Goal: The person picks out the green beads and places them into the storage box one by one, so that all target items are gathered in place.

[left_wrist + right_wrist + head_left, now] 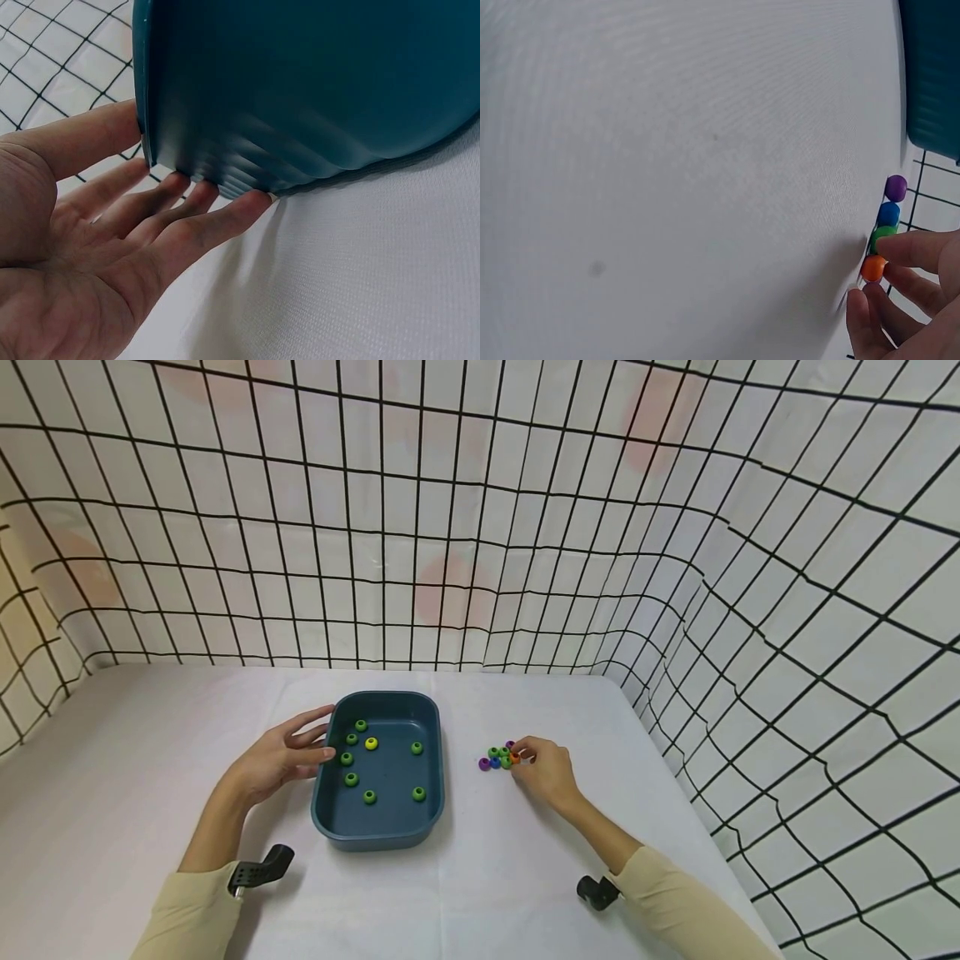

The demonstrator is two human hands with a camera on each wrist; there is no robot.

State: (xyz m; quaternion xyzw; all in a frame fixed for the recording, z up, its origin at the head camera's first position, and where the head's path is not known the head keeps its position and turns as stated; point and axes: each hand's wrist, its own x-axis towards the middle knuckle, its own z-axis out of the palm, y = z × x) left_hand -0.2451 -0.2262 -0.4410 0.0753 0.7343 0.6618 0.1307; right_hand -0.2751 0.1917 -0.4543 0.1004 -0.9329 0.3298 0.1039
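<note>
The surface point(487, 893) is white and lightly creased, and black netting point(383, 533) rises behind the blue tray point(392, 770) and on both sides of it. Inside the tray lie seven green beads point(351, 782) and one yellow bead point(371, 745). To its right, near but apart, sits a small cluster point(506, 764) of purple, blue, green and orange beads. The person's left grip point(272, 762) is spread, fingertips point(251, 208) against the tray's left wall. The right grip point(550, 773) bends over the cluster, touching the orange bead point(872, 268); whether it pinches it, I can't tell.

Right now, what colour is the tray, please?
The tray is dark teal-blue, clearest in the head view.
</note>
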